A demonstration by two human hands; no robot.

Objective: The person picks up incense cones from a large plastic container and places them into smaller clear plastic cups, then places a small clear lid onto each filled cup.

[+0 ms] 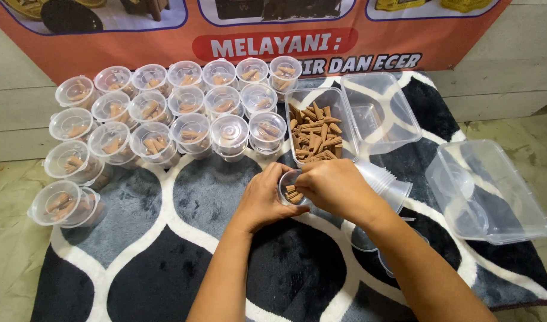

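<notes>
The left hand (263,200) gripped a small clear cup (291,189) steady while the right hand (333,186), seemingly pinching brown cones (294,194), hovered over it.

small clear cup (291,189), part-filled (brown cones), held above rug

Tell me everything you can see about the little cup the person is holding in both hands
The small cup is a round, clear, thin plastic one, open on top with no lid. A few brown cone-shaped sticks lie in its bottom, like those in the rectangular tub just behind it. It is held tilted above the patterned rug. The left hand cups it from the left side, and the right hand covers its right rim, fingers reaching into its mouth, so much of the cup is hidden.
</notes>
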